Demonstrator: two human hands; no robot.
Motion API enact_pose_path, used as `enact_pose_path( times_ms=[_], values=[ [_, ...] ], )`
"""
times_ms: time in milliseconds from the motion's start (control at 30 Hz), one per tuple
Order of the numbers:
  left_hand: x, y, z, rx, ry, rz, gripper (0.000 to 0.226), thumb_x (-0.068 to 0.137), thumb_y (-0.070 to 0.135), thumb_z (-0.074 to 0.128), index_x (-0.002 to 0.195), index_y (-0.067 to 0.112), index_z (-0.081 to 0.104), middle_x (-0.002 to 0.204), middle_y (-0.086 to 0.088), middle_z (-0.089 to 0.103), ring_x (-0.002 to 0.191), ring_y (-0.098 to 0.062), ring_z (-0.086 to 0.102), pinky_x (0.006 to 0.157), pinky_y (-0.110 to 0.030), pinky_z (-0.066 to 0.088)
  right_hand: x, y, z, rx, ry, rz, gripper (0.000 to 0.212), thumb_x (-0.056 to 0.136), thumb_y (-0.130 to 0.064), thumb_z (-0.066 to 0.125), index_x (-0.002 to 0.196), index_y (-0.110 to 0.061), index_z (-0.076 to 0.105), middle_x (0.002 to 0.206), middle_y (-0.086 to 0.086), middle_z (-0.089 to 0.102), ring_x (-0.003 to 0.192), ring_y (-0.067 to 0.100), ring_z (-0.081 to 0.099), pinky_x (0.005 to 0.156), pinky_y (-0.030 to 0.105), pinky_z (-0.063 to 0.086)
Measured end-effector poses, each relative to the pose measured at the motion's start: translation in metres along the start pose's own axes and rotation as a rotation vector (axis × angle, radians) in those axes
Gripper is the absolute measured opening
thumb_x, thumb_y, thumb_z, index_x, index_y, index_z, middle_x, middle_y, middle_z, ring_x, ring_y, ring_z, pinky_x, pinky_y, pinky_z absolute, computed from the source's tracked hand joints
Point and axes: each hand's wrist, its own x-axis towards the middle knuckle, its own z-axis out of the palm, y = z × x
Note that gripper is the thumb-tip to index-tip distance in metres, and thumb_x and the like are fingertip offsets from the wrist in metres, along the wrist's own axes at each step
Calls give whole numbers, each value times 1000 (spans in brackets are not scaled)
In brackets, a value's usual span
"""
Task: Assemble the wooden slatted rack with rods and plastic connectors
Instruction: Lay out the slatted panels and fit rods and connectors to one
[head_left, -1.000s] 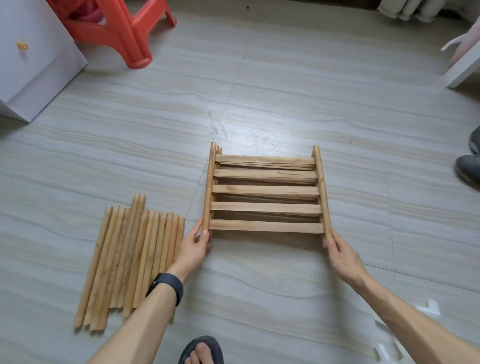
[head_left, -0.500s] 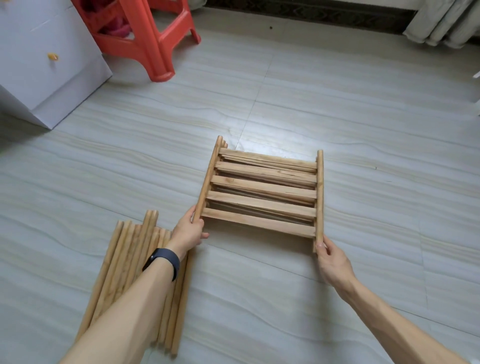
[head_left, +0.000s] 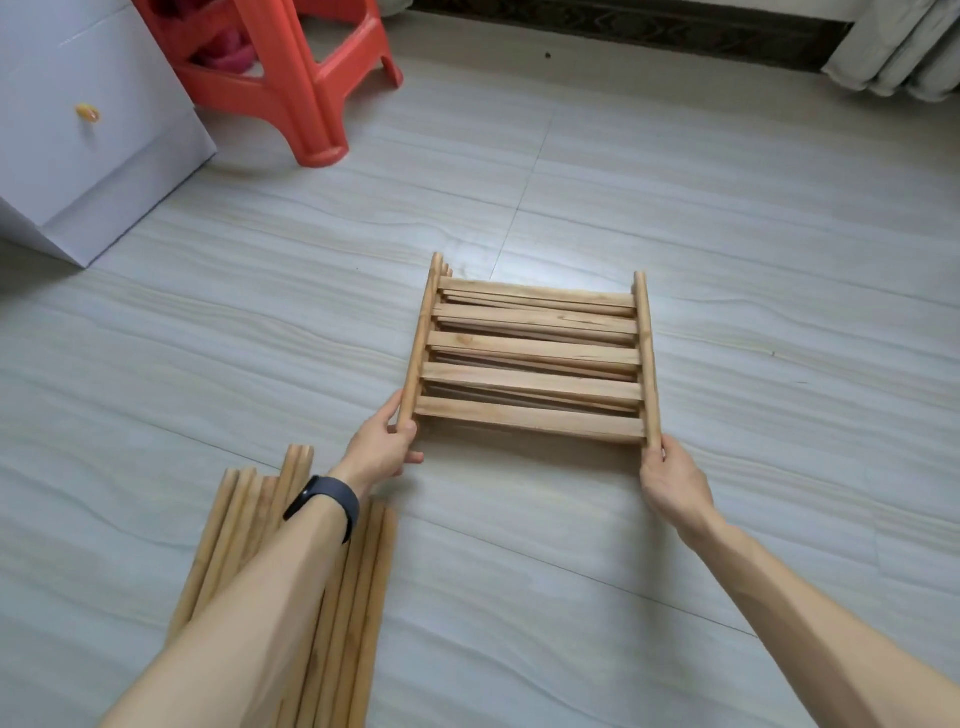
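Seen from the head camera, a person works over a pale tiled floor (head_left: 727, 208) with both arms stretched forward, holding a wooden slatted rack (head_left: 535, 364) by its near corners. The left hand (head_left: 382, 447) is curled round the near end of the rack's left side rod (head_left: 418, 343), thumb on top and fingers wrapped beneath. The right hand (head_left: 670, 478) grips the near end of the right side rod (head_left: 647, 364), its fingers closed on the wood. Five flat slats run across between the two side rods, and more slats show through the gaps underneath, lying slightly askew. A shadow falls on the tiles below the nearest slat; whether the rack rests on the floor or is raised off it cannot be told.

A bundle of loose rods (head_left: 363, 597) lies side by side on the floor at lower left, partly hidden under the left forearm, which wears a dark wristband (head_left: 327, 501). The bundle is apart from the rack. At upper left stand a red plastic stool (head_left: 291, 78) and a white cabinet (head_left: 78, 156) with a small yellow knob (head_left: 87, 113). Pale curtain folds (head_left: 904, 47) hang at upper right.
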Motion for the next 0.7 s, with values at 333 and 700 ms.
enact_pose_path(
  times_ms=[333,700],
  values=[
    [30,40,65,64,120,64,57,90,27,68,144,35,53,141,-3,57,130,-25,51,111,-32,40,31,19,-60,-131,170,55,31,103,-29,46,114,-7,66,114,23,68,110,44,57,86,39,43],
    [-107,13,39,-229,28,82,22,92,7,70,107,8,53,96,-17,70,68,-10,68,57,-21,50,-98,100,-95,320,-111,53,24,85,-18,78,102,-13,62,86,-2,68,77,16,62,73,32,49]
  ],
)
